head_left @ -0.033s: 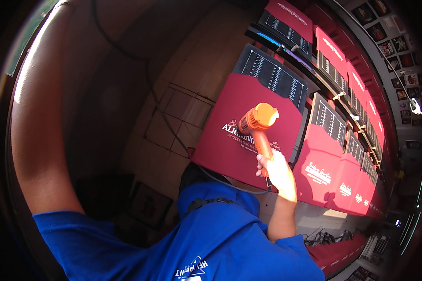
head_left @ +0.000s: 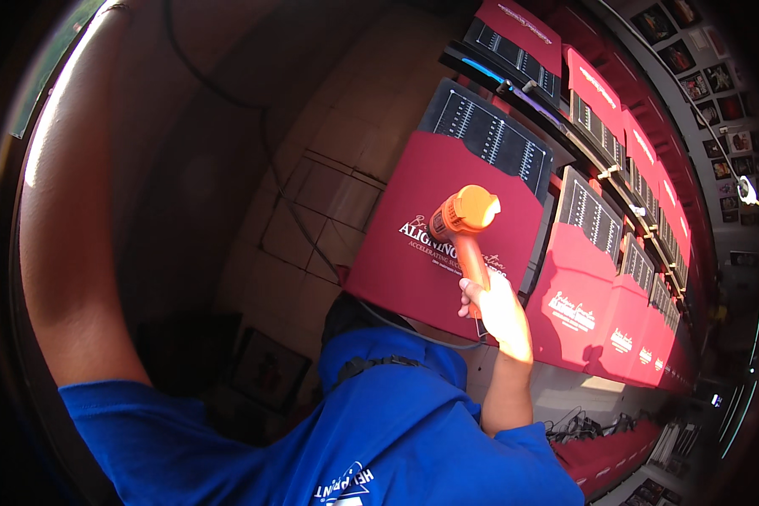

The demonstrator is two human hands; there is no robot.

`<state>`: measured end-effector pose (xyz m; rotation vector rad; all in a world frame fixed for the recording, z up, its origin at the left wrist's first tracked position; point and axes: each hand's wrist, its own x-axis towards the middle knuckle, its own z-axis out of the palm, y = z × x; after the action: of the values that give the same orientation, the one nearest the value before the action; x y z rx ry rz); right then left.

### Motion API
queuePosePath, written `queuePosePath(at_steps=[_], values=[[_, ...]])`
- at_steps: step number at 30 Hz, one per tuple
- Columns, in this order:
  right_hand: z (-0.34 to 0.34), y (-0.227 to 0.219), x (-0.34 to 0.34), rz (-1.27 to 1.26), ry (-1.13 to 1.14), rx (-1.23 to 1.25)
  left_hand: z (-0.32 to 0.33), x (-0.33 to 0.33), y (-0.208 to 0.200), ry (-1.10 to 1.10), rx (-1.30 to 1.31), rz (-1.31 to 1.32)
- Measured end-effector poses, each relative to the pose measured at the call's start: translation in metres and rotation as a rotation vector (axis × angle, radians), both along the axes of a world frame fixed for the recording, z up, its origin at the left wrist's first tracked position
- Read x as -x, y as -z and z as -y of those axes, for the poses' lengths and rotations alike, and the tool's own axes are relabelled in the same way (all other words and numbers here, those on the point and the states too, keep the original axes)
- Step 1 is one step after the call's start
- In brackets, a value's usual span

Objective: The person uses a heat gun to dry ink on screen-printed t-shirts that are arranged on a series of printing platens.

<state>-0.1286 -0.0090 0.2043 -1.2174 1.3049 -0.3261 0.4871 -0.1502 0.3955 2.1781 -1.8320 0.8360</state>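
Observation:
My right hand (head_left: 502,312) is wrapped round the handle of an orange heat gun (head_left: 464,221). Its wide round head hangs over a maroon shirt (head_left: 388,291) with white printed lettering, partly covering the print. I cannot tell whether the gun touches the cloth. The shirt is stretched on a black printing board (head_left: 481,126) marked with white ruler lines, whose far end shows bare. A thin cord leaves the bottom of the handle. On the far left my left arm (head_left: 67,253) reaches up to the top edge, and its hand lies outside the picture.
More maroon shirts (head_left: 569,299) on boards run in a row to the right, with another row behind. Between the rows a dark rail (head_left: 514,88) carries a blue strip. A dark cable (head_left: 266,143) crosses the tiled floor (head_left: 329,190) to the left. Pictures (head_left: 675,59) cover the far wall.

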Motion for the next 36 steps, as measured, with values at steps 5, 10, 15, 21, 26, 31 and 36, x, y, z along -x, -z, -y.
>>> queuePosePath(at_steps=[5,10,15,21,26,31,36], values=[[0.000,0.003,0.010,-0.033,0.023,-0.044,0.003,-0.003,-0.002,-0.004,-0.007,-0.004],[-0.002,-0.003,0.013,0.015,0.042,-0.056,0.006,-0.006,-0.003,-0.013,-0.013,-0.009],[-0.004,0.003,0.015,0.023,0.047,-0.015,0.011,-0.008,-0.004,-0.018,-0.022,-0.014],[-0.009,0.004,0.022,0.022,0.094,0.001,0.015,-0.013,-0.005,-0.028,-0.030,-0.023],[-0.008,0.000,0.026,-0.022,0.108,-0.017,0.020,-0.016,-0.006,-0.038,-0.038,-0.032],[-0.011,0.002,0.033,0.012,0.118,-0.019,0.025,-0.020,-0.008,-0.050,-0.048,-0.035],[-0.013,0.001,0.036,-0.007,0.116,-0.003,0.029,-0.024,-0.009,-0.061,-0.053,-0.045]])
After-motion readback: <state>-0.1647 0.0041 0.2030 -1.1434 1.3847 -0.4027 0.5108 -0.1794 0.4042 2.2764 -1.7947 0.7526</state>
